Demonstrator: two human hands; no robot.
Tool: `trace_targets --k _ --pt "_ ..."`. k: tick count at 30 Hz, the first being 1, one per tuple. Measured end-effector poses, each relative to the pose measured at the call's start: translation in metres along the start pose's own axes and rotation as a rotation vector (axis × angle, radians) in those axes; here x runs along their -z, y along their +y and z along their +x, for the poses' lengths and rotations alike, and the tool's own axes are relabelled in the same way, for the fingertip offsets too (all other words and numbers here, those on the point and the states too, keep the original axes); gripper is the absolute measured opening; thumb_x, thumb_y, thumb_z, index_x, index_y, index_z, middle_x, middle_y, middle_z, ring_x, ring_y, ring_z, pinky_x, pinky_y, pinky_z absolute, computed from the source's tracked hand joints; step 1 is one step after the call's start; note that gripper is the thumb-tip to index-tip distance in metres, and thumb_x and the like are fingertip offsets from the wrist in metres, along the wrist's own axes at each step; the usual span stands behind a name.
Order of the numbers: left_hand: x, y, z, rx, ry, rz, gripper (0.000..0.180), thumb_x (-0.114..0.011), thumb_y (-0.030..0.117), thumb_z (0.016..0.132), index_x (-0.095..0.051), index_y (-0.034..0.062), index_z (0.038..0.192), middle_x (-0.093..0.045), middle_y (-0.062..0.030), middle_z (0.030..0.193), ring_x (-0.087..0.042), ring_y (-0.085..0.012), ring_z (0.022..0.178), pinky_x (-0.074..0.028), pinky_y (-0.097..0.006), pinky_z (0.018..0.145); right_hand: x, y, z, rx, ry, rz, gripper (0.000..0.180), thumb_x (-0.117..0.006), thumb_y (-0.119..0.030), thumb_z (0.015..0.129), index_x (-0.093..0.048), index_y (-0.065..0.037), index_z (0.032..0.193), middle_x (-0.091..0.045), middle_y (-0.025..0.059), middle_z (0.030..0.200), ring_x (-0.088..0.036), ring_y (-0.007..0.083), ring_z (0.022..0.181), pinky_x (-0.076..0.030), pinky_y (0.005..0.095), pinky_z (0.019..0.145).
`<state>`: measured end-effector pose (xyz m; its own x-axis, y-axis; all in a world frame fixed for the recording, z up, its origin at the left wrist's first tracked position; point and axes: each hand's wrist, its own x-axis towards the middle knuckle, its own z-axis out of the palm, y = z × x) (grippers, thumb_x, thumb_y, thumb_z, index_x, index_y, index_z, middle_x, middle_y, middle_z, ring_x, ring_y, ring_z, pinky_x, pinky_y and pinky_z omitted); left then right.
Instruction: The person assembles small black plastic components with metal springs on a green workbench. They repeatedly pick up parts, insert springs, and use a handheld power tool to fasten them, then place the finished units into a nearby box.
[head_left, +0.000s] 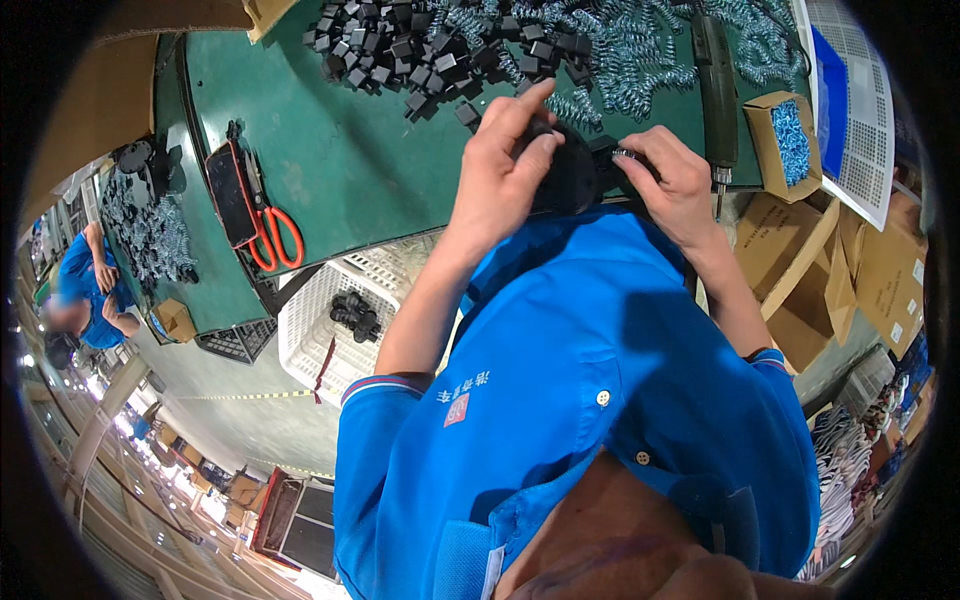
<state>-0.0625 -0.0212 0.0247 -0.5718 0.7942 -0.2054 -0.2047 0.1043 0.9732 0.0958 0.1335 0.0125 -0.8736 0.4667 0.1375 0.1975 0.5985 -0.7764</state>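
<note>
A dark black plastic part (568, 172) is at the table's near edge, close against my blue shirt. My left hand (503, 165) grips its left side, with the index finger stretched up and the thumb bent over it. My right hand (672, 182) pinches a small metal spring (624, 153) between thumb and forefinger, at the right end of the black part. Whether the spring touches the part I cannot tell. Just beyond my hands lie a heap of small black blocks (440, 62) and a pile of bluish coil springs (635, 70).
On the green table (330, 180) lie orange-handled scissors (272, 235) and a dark phone-like slab (230, 195). A power screwdriver (715, 95) hangs at right beside a carton of blue screws (790, 145). A white crate (310, 325) holds black parts below. Another person (95, 290) works far left.
</note>
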Motion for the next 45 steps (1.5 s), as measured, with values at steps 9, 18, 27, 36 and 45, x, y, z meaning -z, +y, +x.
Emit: trace_targets --k 9,18,27,36,45 --pt "-0.014 -0.003 -0.007 -0.11 -0.007 0.019 0.081 -0.07 -0.005 0.082 -0.031 0.0045 0.152 -0.066 -0.0103 0.108 -0.064 -0.0149 0.094 -0.054 -0.029 0.084 0.021 -0.02 0.011 -0.159 0.068 0.225 0.04 -0.08 -0.009 0.074 -0.067 -0.003 0.112 -0.063 0.0043 0.088 -0.057 0.0084 0.067 -0.045 0.0242 0.055" --pt "-0.018 -0.003 -0.012 -0.1 -0.122 0.164 0.084 -0.073 -0.006 0.07 -0.042 0.0061 0.147 -0.069 -0.0125 0.106 -0.068 -0.024 0.088 -0.055 -0.033 0.078 0.018 -0.04 0.013 0.127 -0.154 0.144 0.033 -0.072 -0.001 0.078 -0.068 -0.002 0.111 -0.06 0.0082 0.09 -0.061 0.0199 0.075 -0.051 0.0294 0.068" --pt "-0.01 -0.015 0.002 -0.426 -0.025 1.0 0.059 -0.083 0.021 0.071 -0.063 0.0063 0.124 -0.06 -0.0136 0.122 -0.057 -0.0332 0.11 -0.048 -0.039 0.09 0.031 -0.008 -0.035 -0.49 0.0 0.406 0.023 -0.067 0.002 0.088 -0.062 0.003 0.111 -0.06 0.0025 0.093 -0.058 0.0063 0.079 -0.05 0.0204 0.071" --pt "-0.014 -0.023 -0.003 -0.339 0.078 0.95 0.055 -0.084 0.026 0.069 -0.066 0.0064 0.118 -0.062 -0.0109 0.11 -0.057 -0.0311 0.101 -0.05 -0.039 0.085 0.001 -0.008 -0.028 -0.417 0.126 0.435 0.023 -0.067 0.004 0.088 -0.062 0.004 0.111 -0.058 0.0006 0.093 -0.058 0.0049 0.08 -0.049 0.0186 0.071" --pt "-0.011 -0.026 -0.003 -0.177 0.075 0.677 0.055 -0.083 0.014 0.067 -0.064 0.0028 0.118 -0.06 -0.0141 0.107 -0.059 -0.0351 0.098 -0.05 -0.042 0.085 -0.019 -0.015 -0.008 -0.198 0.194 0.024 0.022 -0.074 -0.002 0.081 -0.065 0.001 0.101 -0.062 0.0111 0.091 -0.064 0.018 0.069 -0.054 0.028 0.059"
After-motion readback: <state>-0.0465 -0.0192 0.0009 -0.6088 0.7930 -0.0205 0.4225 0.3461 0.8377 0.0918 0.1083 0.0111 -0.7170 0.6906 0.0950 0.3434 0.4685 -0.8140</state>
